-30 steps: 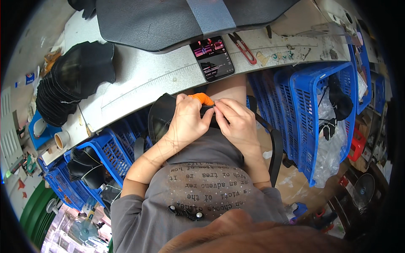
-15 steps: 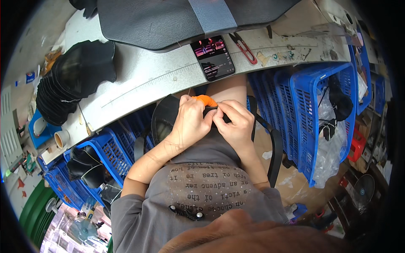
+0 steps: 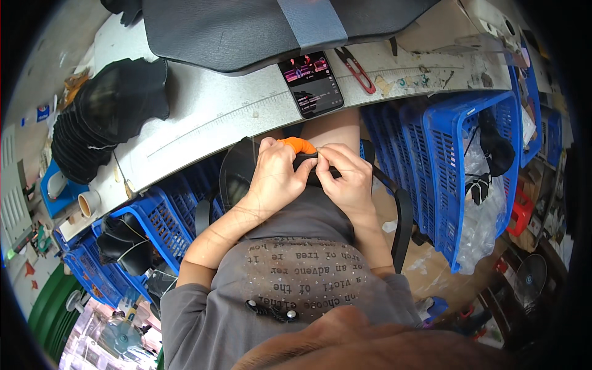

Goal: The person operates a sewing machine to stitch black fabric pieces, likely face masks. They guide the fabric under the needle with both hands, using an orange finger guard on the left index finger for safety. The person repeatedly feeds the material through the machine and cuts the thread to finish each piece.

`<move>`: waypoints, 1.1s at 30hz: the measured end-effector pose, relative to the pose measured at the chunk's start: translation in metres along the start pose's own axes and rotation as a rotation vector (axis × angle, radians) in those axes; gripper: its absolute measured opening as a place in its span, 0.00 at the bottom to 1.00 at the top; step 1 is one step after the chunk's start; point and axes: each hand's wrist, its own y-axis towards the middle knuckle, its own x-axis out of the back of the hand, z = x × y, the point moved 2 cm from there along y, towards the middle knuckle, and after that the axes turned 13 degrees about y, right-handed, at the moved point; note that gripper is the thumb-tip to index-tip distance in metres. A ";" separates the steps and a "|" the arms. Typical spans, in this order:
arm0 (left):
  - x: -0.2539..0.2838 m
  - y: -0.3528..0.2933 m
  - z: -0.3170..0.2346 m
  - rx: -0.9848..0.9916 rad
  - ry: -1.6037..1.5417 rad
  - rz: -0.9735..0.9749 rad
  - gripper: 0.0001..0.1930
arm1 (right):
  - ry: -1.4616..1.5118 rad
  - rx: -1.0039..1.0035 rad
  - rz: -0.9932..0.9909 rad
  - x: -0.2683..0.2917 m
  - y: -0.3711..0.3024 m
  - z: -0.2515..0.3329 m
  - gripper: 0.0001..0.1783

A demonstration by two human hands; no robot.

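Observation:
Above my lap, below the table's front edge, both hands work at a soft black and orange piece (image 3: 298,146). Its orange part curves over the top, and black material shows beneath it. My left hand (image 3: 274,171) is closed round the left side, thumb pressed against the black part. With thumb and fingers pinched together, my right hand (image 3: 348,177) grips its right end; anything tiny between those fingertips is too small to make out. A larger black piece (image 3: 236,172) lies on my lap beside the left hand. Whether it joins the held piece is hidden.
A phone (image 3: 311,92) with a lit screen and red-handled thread snips (image 3: 356,71) lie on the table (image 3: 203,126). A big black panel (image 3: 228,34) covers its back, and stacked black pieces (image 3: 98,123) stand left. Blue crates (image 3: 445,179) flank me, beside a chair armrest (image 3: 402,231).
The right thumb has drawn slightly away from the left thumb, and more black material shows between the hands. Both hands otherwise stay in place.

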 end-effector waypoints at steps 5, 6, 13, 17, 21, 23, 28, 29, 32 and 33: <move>0.005 0.001 0.002 0.043 -0.051 0.035 0.13 | 0.069 -0.116 -0.086 0.000 0.001 -0.002 0.06; 0.006 0.002 0.005 0.059 -0.052 0.045 0.13 | 0.071 -0.137 -0.107 0.002 0.003 -0.002 0.06; 0.012 0.006 0.015 0.231 -0.016 0.089 0.10 | 0.063 -0.167 -0.140 0.014 0.007 -0.009 0.06; 0.012 0.006 0.024 0.245 -0.030 0.086 0.10 | 0.085 -0.178 -0.076 0.005 0.009 -0.004 0.05; 0.016 0.006 0.026 0.272 -0.034 0.084 0.10 | 0.158 -0.199 -0.036 -0.005 0.009 -0.009 0.06; 0.016 0.006 0.027 0.283 -0.013 0.088 0.10 | 0.108 -0.103 -0.043 -0.008 0.010 -0.010 0.07; 0.019 0.007 0.021 0.236 -0.025 0.078 0.09 | 0.089 -0.027 -0.004 -0.015 0.017 0.002 0.09; 0.019 0.007 0.019 0.209 -0.034 0.064 0.09 | 0.068 -0.001 0.005 -0.015 0.017 0.002 0.09; 0.014 0.002 0.018 0.135 0.027 -0.014 0.08 | 0.026 0.056 0.031 -0.017 0.017 0.000 0.09; 0.013 0.001 0.016 0.114 0.058 -0.032 0.08 | 0.023 0.059 0.040 -0.017 0.017 0.000 0.08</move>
